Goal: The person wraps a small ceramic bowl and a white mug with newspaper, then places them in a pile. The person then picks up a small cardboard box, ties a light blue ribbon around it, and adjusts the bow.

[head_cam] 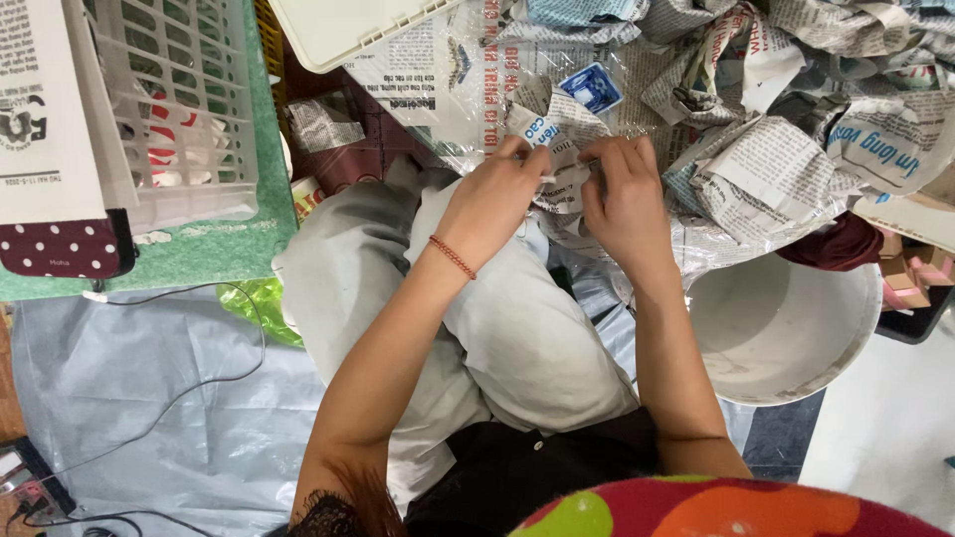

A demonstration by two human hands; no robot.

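Landmark: the white bucket (pixel 781 328) is taken as the fixed reference; it is stood open-mouthed on the floor, just right of the person's right forearm, where it can be reached without leaning.

Newspaper heap (pixel 796 109): a broad pile of crumpled newspaper is spread above and behind the bucket, its lower edge overhanging the bucket's rim; it is judged to be kept there so that a sheet can be drawn toward the lap.

White crate (pixel 179 99): a slotted plastic basket is set far to the left of the bucket, on a green mat, well apart from both hands.

Lap: the light grey trousers (pixel 497 328) are seen left of the bucket, knees drawn up, so that the work is held above them rather than on the floor.

Left hand (pixel 492 199): it is raised up and left of the bucket, a red bead bracelet (pixel 453 257) at the wrist; thumb and forefinger are pinched closed on the left edge of the paper piece.

Right hand (pixel 622 199): it is held nearer the bucket, fingers curled down and closed on the right edge of the same piece.

Paper piece (pixel 559 169): a small crumpled scrap of newsprint is stretched between the two pinches, up and left of the bucket, touching the heap's near edge; whether anything is wrapped inside cannot be told.
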